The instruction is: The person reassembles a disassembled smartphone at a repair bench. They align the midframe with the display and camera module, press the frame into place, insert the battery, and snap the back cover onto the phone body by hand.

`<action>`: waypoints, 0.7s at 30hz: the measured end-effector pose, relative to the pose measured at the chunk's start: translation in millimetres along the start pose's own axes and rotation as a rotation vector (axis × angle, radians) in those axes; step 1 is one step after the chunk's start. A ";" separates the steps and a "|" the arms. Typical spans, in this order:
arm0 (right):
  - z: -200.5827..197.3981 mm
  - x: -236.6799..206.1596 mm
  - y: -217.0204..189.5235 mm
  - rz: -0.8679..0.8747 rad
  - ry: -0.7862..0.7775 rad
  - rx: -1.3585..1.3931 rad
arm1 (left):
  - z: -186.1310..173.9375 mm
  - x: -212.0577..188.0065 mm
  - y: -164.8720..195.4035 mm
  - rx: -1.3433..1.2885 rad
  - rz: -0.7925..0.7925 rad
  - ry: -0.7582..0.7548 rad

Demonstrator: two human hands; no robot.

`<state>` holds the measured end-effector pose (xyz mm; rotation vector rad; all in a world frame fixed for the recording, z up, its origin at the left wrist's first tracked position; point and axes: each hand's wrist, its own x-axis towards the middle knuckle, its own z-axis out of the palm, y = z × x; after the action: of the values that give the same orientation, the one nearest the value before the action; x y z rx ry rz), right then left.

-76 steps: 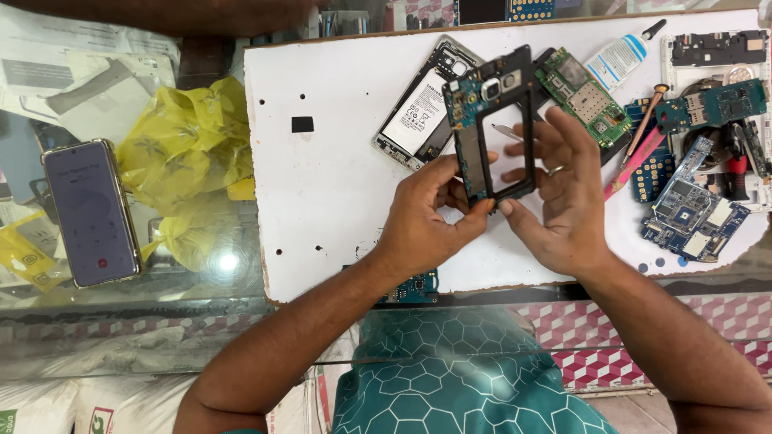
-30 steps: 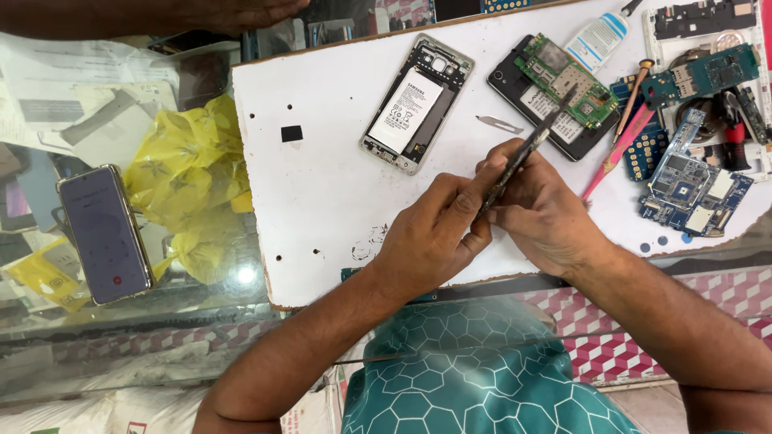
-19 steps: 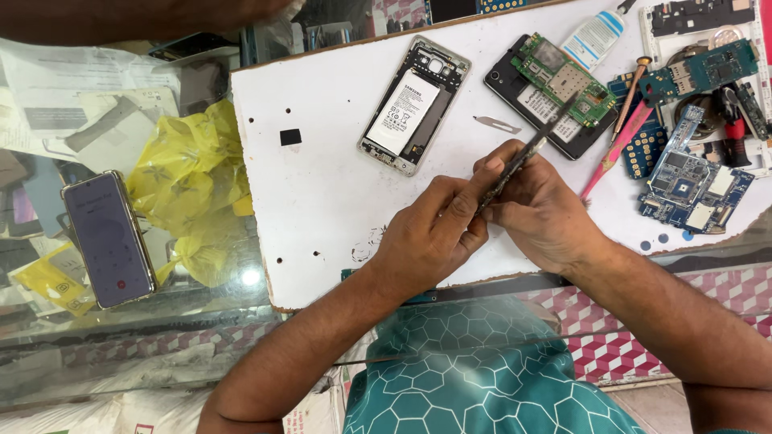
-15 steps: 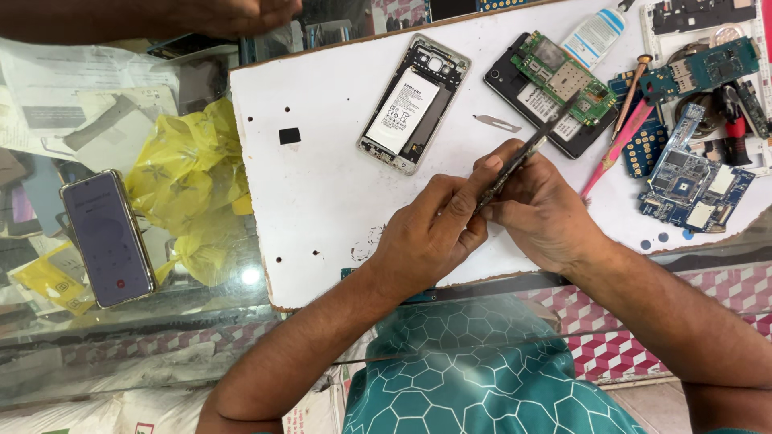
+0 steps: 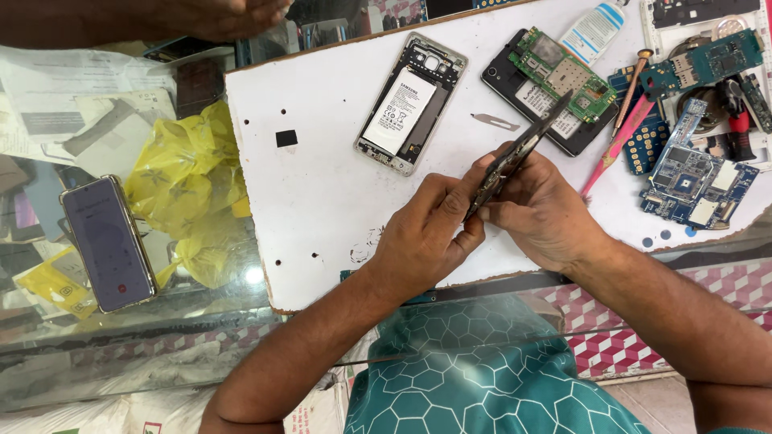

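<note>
The phone frame (image 5: 515, 161), face-on moments back, is now turned edge-on and pinched tight between the left hand (image 5: 426, 233) and right hand (image 5: 543, 213), just above the white worktop (image 5: 322, 201). Risky: too much twist could bend that thin frame, or drop it onto the opened phone (image 5: 410, 103) nearby.

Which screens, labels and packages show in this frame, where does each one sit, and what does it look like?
Smartphone: on the glass counter at far left, lit greyish-purple screen with a red dot low down.
Battery label: white rectangle inside the opened silver phone on the white board.
Small bottle: top edge of the board, white with a blue label.
Yellow plastic bags: crumpled, between smartphone and board.
</note>
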<state>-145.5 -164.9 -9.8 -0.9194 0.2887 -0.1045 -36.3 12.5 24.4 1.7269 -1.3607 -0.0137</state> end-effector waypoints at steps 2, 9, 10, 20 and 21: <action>-0.5 -0.5 0.2 -0.004 -0.017 0.011 | 0.6 -1.2 0.6 -0.022 -0.008 0.007; 3.1 0.4 -3.1 0.015 0.004 -0.029 | 2.4 -2.9 -3.8 -0.030 0.003 -0.007; 3.8 1.3 -3.1 0.013 -0.002 -0.032 | 2.1 -2.9 -4.6 -0.032 0.003 -0.006; 6.8 1.6 -8.9 -0.017 -0.048 -0.092 | 2.8 -0.7 -1.6 -0.157 -0.064 0.030; 7.4 2.3 -9.5 -0.009 -0.045 -0.077 | 2.9 -0.4 -1.9 -0.175 -0.078 0.023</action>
<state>-140.8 -165.4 1.6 -0.9982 0.2481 -0.0812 -36.4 11.0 21.3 1.6270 -1.2373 -0.1516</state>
